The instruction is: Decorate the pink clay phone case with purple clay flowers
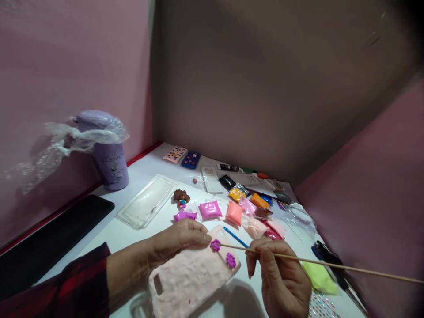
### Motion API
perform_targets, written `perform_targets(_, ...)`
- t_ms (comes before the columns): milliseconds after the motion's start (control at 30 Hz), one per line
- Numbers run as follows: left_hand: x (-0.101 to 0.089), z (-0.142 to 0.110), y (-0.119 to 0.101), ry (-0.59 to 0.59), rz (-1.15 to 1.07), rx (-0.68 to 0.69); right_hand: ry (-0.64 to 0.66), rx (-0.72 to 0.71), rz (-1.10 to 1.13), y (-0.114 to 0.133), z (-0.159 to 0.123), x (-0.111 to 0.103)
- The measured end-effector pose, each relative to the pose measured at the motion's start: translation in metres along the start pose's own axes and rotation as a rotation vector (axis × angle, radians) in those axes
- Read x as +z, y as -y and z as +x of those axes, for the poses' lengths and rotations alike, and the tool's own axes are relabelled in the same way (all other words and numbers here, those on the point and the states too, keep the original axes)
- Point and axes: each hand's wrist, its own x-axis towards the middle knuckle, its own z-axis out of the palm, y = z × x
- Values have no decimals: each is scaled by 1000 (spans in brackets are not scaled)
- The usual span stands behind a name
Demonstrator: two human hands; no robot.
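My left hand (177, 240) is closed on the upper edge of a phone case (190, 276) coated in lumpy pale pink clay. Two small purple clay flowers (231, 260) sit near one end of the case, one close to my left thumb. In my right hand (285, 280) a long thin wooden skewer (334, 266) is pinched between thumb and fingers. Its tip meets the flower by my left thumb; whether it presses in, I cannot tell. A blue pointed tool (236, 236) lies on the table just behind the case.
Several clay packets (210, 210) lie behind my hands. To the left are a clear plastic tray (145, 201), a dark flat slab (56, 243) and a lilac tumbler (111, 161) wrapped in plastic. Scissors (331, 260), a yellow-green packet (319, 277) and a gem sheet (322, 305) lie right.
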Motion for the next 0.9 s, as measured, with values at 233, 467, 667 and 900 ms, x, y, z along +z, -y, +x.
perform_targets(233, 0, 2, 2, -7, -28, 6, 13, 3, -4, 0, -2, -1)
perform_targets(467, -1, 3, 3, -17, -25, 6, 29, -11, -16, 1, -1, 1)
perform_targets(667, 0, 2, 2, -18, -22, 5, 5, -23, 4, -1, -2, -1)
perform_targets(900, 1, 0, 0, -9, -44, 11, -4, -12, 20, 1, -2, -1)
